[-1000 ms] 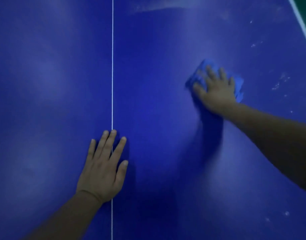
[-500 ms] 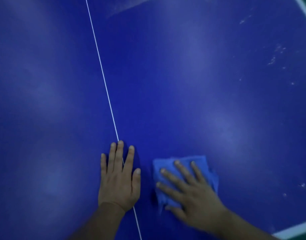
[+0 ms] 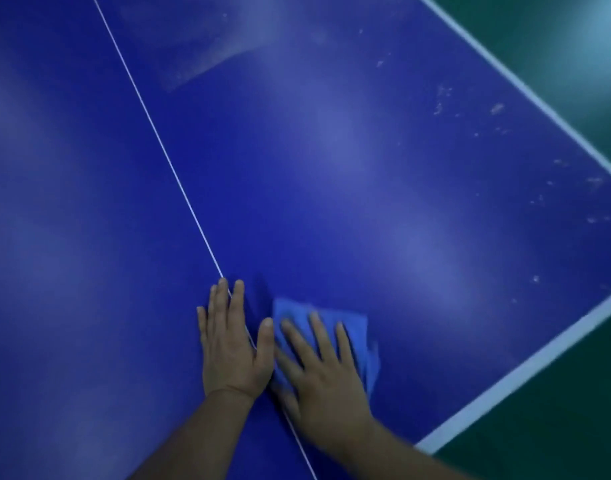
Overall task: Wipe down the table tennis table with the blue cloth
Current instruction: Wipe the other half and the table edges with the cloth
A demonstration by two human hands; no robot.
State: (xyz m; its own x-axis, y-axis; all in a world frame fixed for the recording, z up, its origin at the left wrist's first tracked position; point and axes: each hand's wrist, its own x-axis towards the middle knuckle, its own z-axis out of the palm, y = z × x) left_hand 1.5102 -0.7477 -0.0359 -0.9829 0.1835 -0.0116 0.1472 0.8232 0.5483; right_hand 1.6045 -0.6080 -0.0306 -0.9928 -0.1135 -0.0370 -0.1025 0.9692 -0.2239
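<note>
Table tennis table (image 3: 331, 168) is filling most of the view, its blue top lying under both of my hands. Green floor (image 3: 556, 427) is showing beyond the white edge band (image 3: 525, 368) at the right. A thin white centre line (image 3: 151, 126) is running diagonally under my left hand (image 3: 233, 344), which is resting flat, fingers straight and close together. My right hand (image 3: 323, 372) is pressing flat, fingers spread, on the blue cloth (image 3: 297, 308), which is lying just beside my left thumb. Pale specks (image 3: 442, 98) are dotting the right side.

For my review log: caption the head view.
Right hand presses blue cloth on the table tennis table; left hand rests flat across the centre line.
</note>
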